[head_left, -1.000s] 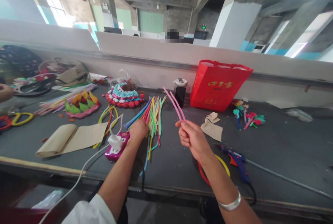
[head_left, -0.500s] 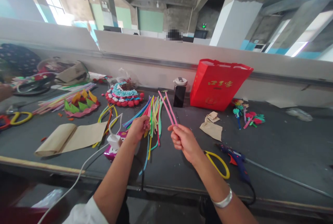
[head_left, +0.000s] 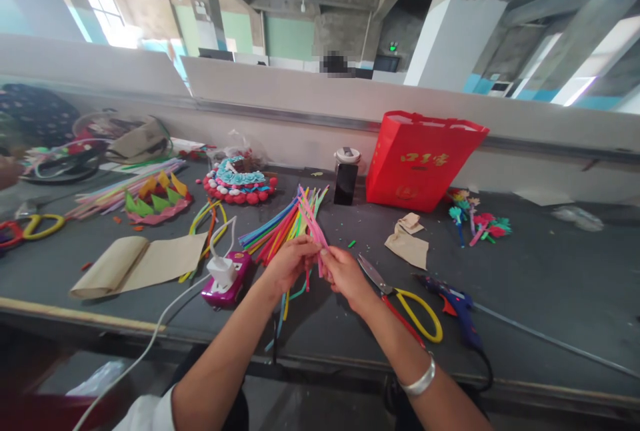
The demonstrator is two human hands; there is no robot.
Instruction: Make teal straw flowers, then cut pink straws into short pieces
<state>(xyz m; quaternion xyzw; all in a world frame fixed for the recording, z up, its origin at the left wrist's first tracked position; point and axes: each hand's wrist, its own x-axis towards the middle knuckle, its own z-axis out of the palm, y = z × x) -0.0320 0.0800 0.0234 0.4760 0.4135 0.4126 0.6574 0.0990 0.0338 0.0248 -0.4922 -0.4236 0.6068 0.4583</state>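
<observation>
My right hand (head_left: 343,274) is closed on two pink pipe cleaners (head_left: 313,221) that point up and away from me. My left hand (head_left: 290,263) has come in beside it, its fingers pinching the lower ends of the same pink pipe cleaners. Both hands hover just above a fanned bundle of coloured pipe cleaners (head_left: 277,224) lying on the dark table (head_left: 550,271). Scissors with red and yellow handles (head_left: 400,297) lie just right of my right hand.
A blue glue gun (head_left: 457,307) with its cable lies at the right. A pink power strip with a white plug (head_left: 225,274), brown paper (head_left: 135,264), a red bag (head_left: 423,161), a dark cup (head_left: 345,177), a decorated cake craft (head_left: 240,181) and small craft flowers (head_left: 477,221) also lie on the table.
My left hand left the bundle on the table and rose to meet my right hand. My right hand moved left and lower with the pink pipe cleaners, uncovering the scissors.
</observation>
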